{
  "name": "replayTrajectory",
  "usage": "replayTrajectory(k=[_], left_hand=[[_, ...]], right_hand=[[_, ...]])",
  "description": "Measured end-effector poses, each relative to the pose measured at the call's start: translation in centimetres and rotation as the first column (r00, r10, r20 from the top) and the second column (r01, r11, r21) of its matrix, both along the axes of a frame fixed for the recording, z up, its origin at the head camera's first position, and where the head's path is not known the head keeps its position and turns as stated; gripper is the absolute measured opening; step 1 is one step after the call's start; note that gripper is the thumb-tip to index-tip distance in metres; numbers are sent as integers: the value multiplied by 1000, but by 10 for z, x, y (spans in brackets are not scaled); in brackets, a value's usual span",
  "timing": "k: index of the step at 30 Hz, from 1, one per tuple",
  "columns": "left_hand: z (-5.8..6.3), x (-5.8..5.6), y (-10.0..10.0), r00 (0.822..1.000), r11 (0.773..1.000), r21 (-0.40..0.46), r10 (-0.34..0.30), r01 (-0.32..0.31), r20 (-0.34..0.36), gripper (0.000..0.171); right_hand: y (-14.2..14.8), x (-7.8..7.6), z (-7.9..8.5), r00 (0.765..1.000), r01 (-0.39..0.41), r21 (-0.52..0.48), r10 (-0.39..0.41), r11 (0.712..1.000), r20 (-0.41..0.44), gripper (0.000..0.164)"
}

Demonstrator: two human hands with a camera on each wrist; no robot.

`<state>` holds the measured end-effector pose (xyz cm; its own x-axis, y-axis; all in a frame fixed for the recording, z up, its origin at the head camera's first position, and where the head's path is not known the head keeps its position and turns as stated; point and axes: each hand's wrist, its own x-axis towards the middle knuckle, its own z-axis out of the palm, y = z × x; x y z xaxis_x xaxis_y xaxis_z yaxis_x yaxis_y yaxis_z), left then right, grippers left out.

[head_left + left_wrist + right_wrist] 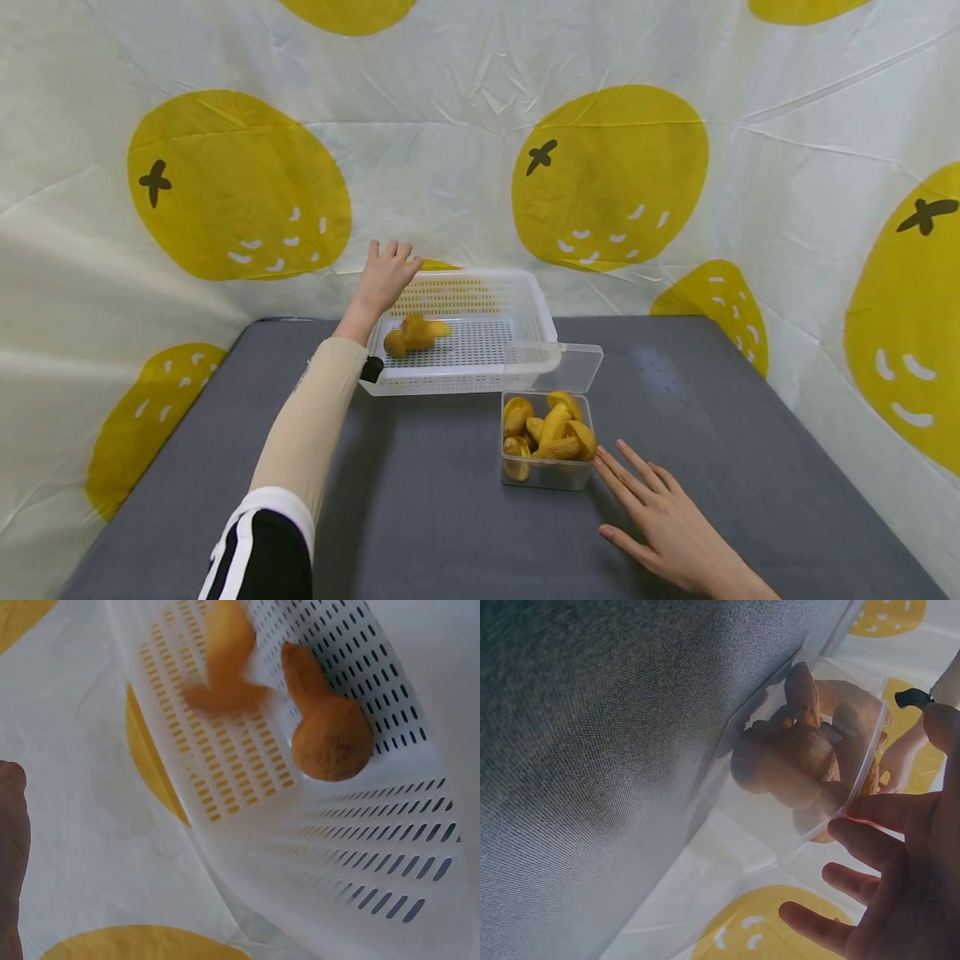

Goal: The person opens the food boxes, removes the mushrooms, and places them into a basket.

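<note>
My left hand (384, 277) is above the back left corner of a white slotted plastic basket (457, 383), its fingers loosely bent and holding nothing. Inside the basket are two yellow-brown mushrooms (417, 332). From the left wrist, one mushroom (334, 739) looks sharp, while the other mushroom (229, 649) is blurred near the slotted wall. A clear plastic box (549, 478) in front of the basket holds several more mushrooms (555, 425). My right hand (663, 517) has its fingers spread and straight, fingertips right at the box's right side; the right wrist view shows them along its rim.
The box's clear lid (581, 367) stands open at the back, overlapping the basket's front right corner. Both containers rest on a dark grey tabletop (435, 517). Behind and around it hangs a white cloth (435, 183) printed with yellow fruit shapes.
</note>
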<state>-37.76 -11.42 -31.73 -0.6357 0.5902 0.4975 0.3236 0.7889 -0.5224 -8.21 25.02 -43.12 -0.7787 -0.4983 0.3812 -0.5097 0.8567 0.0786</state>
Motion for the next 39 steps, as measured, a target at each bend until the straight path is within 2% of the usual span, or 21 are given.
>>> replayTrajectory(k=[5,10,14,18,20,22,27,32,39], left_hand=[[1,5,-1,998,997,46,-55,56,-16,20],[5,15,0,994,991,69,-111,112,-24,20],[12,29,3,984,981,73,-176,177,-19,18],[15,50,10,967,964,79,-254,254,-7,17],[13,62,14,953,950,78,-302,303,-19,18],[9,73,18,932,927,88,-362,364,-29,19],[-12,100,26,873,869,90,-485,487,-48,23],[-33,125,31,832,826,106,-552,554,-44,26],[-58,153,44,764,756,122,-644,643,-37,31]], right_hand=[[0,0,1,1000,-1,-3,1,1000,-6,74],[0,0,2,1000,-2,1,2,1000,-5,74],[0,0,3,1000,-2,-3,2,1000,-1,74],[0,-2,4,1000,-5,-4,5,1000,-2,73],[0,-2,5,1000,-9,-4,9,1000,-6,73],[0,-3,5,1000,-13,-7,13,1000,-10,73],[-1,-4,4,1000,-16,-13,16,1000,-6,72],[-3,-4,3,1000,-11,-20,11,1000,1,71],[-4,-4,3,1000,-12,-23,12,1000,-11,69]])
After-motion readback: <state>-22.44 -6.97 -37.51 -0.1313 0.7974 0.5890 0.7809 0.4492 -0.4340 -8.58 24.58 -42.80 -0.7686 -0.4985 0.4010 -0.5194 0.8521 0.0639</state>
